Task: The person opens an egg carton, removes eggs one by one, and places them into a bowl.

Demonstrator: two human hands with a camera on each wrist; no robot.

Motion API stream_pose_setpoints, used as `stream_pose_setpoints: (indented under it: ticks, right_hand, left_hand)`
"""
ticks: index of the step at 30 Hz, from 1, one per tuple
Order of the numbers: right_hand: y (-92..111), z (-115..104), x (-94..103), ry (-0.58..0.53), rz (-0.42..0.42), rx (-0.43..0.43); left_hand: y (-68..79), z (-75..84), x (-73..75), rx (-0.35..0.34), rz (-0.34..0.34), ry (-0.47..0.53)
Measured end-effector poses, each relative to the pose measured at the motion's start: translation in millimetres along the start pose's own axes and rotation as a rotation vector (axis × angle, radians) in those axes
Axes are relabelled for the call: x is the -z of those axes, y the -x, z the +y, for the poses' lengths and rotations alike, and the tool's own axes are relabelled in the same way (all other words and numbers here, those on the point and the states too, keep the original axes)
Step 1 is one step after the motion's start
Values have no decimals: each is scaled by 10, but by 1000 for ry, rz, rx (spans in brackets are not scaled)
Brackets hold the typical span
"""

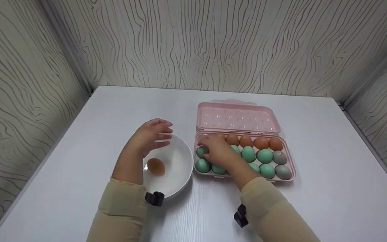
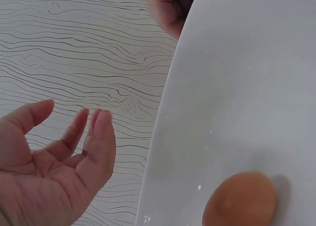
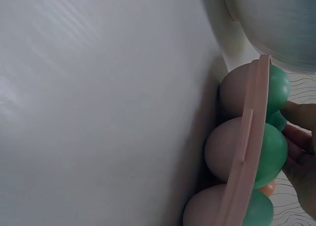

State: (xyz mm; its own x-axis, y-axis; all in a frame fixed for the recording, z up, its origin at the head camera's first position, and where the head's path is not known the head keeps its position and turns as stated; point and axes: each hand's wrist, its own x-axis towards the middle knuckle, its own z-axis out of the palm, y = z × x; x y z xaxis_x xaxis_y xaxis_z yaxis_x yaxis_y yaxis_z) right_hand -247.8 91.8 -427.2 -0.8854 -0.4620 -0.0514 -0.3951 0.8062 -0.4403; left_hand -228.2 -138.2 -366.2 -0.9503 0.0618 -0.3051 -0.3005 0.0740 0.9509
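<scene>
My right hand [image 1: 218, 149] reaches over the left end of the pink egg carton [image 1: 289, 159]. Its thumb and fingers curve around a green egg [image 1: 201, 151] in the middle row, which also shows between the fingers in the right wrist view. Over the far left rim of a white bowl [image 1: 176, 174], my left hand [image 1: 149, 136] is held with fingers apart and nothing in them. One brown egg [image 1: 156, 167] lies in the bowl, well below that hand; the left wrist view shows the egg [image 2: 242, 201] too. My right hand hides some of the carton's eggs.
The carton's lid [image 1: 237, 117] lies open behind it. Brown eggs [image 1: 261, 143] line the back row, with green and greyish eggs [image 1: 283, 172] in front. Bowl and carton stand side by side on a white table [image 1: 331, 174]; wood-patterned panels [image 1: 197, 43] enclose its back and sides.
</scene>
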Motion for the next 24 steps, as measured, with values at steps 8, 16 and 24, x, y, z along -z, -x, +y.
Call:
stream_pose_setpoints:
  ticks: [8,16,24]
  right_hand:
    - [-25,3,-30,61,-58,-1]
    - [-11,24,-40,25,-62,-7]
    - [31,28,22,-6,-18,21]
  left_hand:
    - [-9,-3,-12,2,-8,8]
    - [-9,37,-84,20,-37,28]
    - [3,42,-123,-1,-62,32]
